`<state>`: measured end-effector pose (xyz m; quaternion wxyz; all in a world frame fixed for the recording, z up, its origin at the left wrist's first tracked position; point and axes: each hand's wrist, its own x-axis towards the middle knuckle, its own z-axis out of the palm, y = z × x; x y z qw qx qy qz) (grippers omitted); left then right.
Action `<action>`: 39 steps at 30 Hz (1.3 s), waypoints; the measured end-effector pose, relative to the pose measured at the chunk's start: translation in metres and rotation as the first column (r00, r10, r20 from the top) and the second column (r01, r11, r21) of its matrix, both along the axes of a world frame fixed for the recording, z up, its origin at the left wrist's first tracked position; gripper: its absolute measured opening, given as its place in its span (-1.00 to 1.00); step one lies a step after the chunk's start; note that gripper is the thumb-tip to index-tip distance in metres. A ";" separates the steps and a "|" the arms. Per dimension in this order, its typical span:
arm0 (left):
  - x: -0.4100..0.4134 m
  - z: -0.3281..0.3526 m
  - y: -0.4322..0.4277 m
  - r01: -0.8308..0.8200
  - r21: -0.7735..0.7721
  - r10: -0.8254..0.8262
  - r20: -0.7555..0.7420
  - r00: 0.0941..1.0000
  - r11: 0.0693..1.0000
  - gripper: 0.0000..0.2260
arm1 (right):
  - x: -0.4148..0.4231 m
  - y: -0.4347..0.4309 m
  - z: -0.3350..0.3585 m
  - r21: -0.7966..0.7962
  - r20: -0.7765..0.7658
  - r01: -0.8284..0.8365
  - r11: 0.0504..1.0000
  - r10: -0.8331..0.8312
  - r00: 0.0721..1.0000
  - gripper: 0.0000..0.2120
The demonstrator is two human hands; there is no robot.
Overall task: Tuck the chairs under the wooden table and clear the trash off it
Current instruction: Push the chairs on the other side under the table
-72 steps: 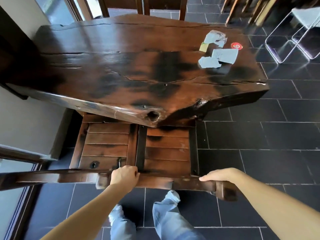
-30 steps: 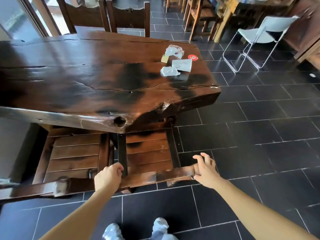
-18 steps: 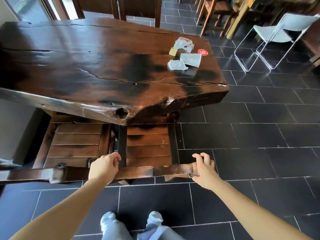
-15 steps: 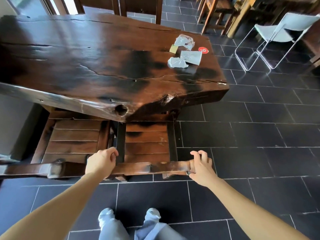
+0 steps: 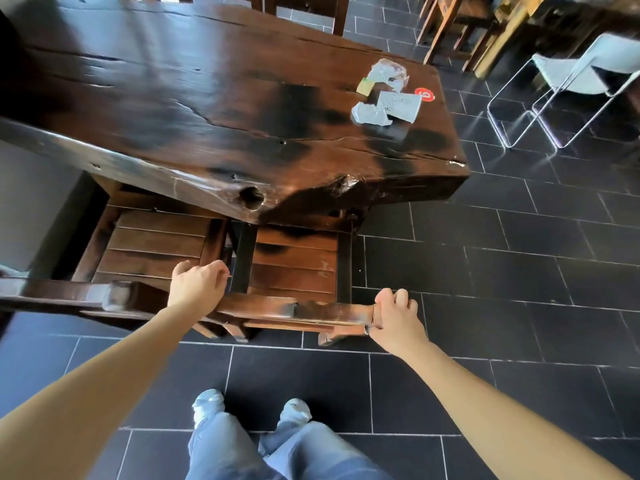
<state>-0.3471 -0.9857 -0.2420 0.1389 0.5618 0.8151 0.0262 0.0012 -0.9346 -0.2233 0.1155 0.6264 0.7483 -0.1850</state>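
Both hands on the chair [image 5: 294,308] back rail: left hand [image 5: 199,285] has fingers curled over it by the gap, right hand [image 5: 394,317] has fingers wrapped round its right end. Seat is partly under the desk [image 5: 207,109]. I'd push evenly from both ends, straight in, so it doesn't skew into the neighbouring chair [image 5: 152,244] just beside it. Trash [image 5: 388,98] sits untouched near the desk's far right corner — next job.

Round red sticker [image 5: 425,94], on the table [image 5: 207,98] near its far right corner: one white digit, 6 or 9, which of the two cannot be told; flat pale paper scrap [image 5: 400,105], just beside the sticker: faint grey print, too blurred to read; nothing else legible.
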 end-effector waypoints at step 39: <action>-0.311 -0.025 -0.106 -0.160 -0.460 0.061 -0.223 0.973 0.874 -0.46 | -0.424 -0.068 0.012 -0.204 -0.050 -0.491 0.847 0.492 0.869 -0.59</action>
